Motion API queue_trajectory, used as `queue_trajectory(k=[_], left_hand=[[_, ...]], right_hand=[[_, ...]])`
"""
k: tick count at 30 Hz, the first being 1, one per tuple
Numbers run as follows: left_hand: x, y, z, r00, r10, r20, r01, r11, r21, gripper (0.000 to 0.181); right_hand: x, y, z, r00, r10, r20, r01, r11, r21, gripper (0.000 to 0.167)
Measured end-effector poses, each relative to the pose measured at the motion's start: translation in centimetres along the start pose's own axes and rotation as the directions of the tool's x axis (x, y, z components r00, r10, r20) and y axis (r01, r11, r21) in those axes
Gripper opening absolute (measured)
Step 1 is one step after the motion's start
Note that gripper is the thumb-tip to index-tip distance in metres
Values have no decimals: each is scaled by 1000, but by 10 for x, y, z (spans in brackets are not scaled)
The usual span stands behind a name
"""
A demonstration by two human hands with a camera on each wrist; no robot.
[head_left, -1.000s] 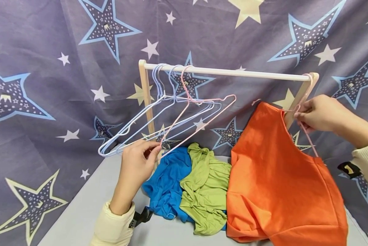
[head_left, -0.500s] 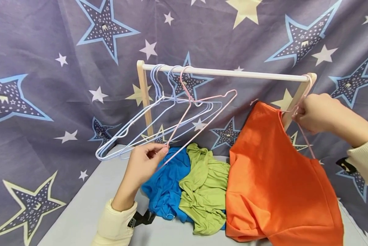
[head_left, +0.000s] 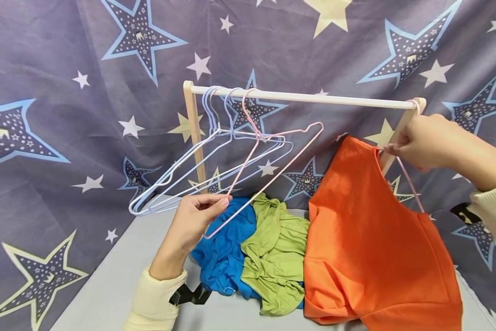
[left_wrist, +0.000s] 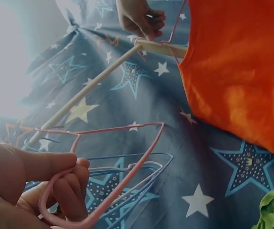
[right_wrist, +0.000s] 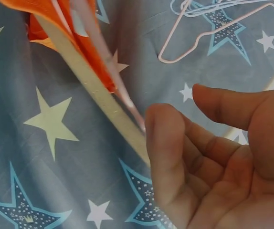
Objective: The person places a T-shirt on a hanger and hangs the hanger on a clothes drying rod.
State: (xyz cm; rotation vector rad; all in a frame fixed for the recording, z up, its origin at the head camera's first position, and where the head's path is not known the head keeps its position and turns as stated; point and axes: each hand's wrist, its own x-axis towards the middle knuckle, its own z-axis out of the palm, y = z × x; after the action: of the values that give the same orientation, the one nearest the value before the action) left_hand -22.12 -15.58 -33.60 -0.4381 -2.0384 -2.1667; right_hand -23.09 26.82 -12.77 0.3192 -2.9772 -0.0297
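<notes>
from where i stand, the left hand (head_left: 194, 220) has its thumb and forefinger pinched on the lower left corner of an empty pink hanger (head_left: 274, 178), whose hook sits over the rack's white bar (head_left: 314, 97); the hanger tilts, its right end raised. to its left, a bunch of white and blue hangers (head_left: 142, 194) hangs close together near that end of the bar. at the far right, the right hand (head_left: 432, 142) is beside the second pink hanger (head_left: 410, 184), its fingers half curled, a gap between thumb and forefinger; i can't tell whether a fingertip touches the wire. the orange garment (head_left: 376, 248) is on that second hanger, next to the wooden post (head_left: 403, 126), its neckline slanting and its lower part folded. on the pale table (head_left: 111, 285) below, a green cloth (head_left: 277, 253) lies crumpled, partly over a blue cloth (head_left: 227, 262). both arms wear cream sleeves (head_left: 154, 294), and a star-patterned backdrop (head_left: 107, 115) spreads behind everything.
</notes>
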Motion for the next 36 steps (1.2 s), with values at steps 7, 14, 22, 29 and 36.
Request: queue_trajectory(k=[7, 14, 22, 29, 36], left_hand=[[2, 0, 1, 998, -49, 38, 52, 995, -89, 24], [3, -1, 5, 994, -92, 62, 103, 975, -196, 17], [2, -1, 10, 994, -96, 50, 106, 963, -248, 17], [-1, 0, 8, 999, -51, 13, 52, 983, -176, 13], [-2, 4, 5, 1000, 24, -7, -25, 998, -64, 18]], right_hand=[[4, -15, -4, 999, -38, -16, 37, 999, -19, 42], [9, -38, -3, 997, -71, -19, 70, 997, -42, 54], [14, -65, 6, 994, -98, -38, 96, 994, -59, 52], [19, -87, 25, 995, -100, -17, 99, 994, -42, 48], [27, -108, 50, 995, -86, 58, 88, 995, -38, 43]])
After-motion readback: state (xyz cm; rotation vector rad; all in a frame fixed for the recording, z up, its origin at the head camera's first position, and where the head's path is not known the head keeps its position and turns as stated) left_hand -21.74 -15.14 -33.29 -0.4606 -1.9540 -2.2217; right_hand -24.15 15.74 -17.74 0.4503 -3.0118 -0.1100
